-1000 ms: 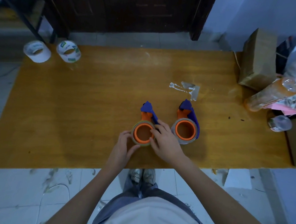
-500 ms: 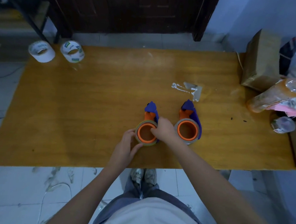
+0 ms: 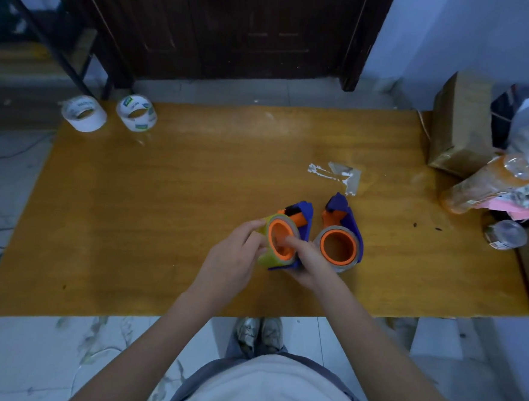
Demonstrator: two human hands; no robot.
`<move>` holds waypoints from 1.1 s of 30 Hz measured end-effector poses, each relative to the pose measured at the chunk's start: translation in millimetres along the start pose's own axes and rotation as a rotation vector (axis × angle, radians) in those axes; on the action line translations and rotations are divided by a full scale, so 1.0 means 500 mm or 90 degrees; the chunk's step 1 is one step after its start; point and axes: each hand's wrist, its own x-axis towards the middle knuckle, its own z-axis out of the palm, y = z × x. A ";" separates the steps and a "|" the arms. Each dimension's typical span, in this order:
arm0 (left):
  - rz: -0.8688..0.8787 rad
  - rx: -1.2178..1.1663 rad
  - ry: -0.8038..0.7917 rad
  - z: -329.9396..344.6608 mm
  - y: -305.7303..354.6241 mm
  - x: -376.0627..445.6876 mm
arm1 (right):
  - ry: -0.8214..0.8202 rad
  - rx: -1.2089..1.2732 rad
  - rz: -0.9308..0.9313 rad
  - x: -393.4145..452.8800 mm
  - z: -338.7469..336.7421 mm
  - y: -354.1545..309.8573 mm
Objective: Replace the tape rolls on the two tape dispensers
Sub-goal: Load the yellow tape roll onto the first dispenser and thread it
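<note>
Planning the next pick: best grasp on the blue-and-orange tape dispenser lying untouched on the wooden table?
Probably the blue-and-orange tape dispenser by its roll's outer rim, from above: it lies flat, orange hub up, right side free; the right hand crowds its left.

left dispenser (image 3: 289, 233): tilted, held | right dispenser (image 3: 340, 237): flat | spare rolls (image 3: 109, 114): far-left corner

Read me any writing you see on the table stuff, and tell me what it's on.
Nothing reads clearly.
White tape roll: print inside the core, too blurred to read.
Green-labelled tape roll: logo patches, too blurred.
Orange bottle: label too small.
Small jar: label too small.
</note>
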 end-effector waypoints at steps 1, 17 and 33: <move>0.008 0.003 0.029 -0.003 0.004 0.006 | -0.027 0.031 0.014 -0.007 0.003 0.001; -0.049 -0.011 0.013 -0.130 -0.043 0.155 | -0.269 -0.145 -0.132 -0.102 0.014 0.006; -0.128 0.092 0.019 -0.176 -0.062 0.204 | -0.303 -0.233 -0.194 -0.173 0.012 -0.022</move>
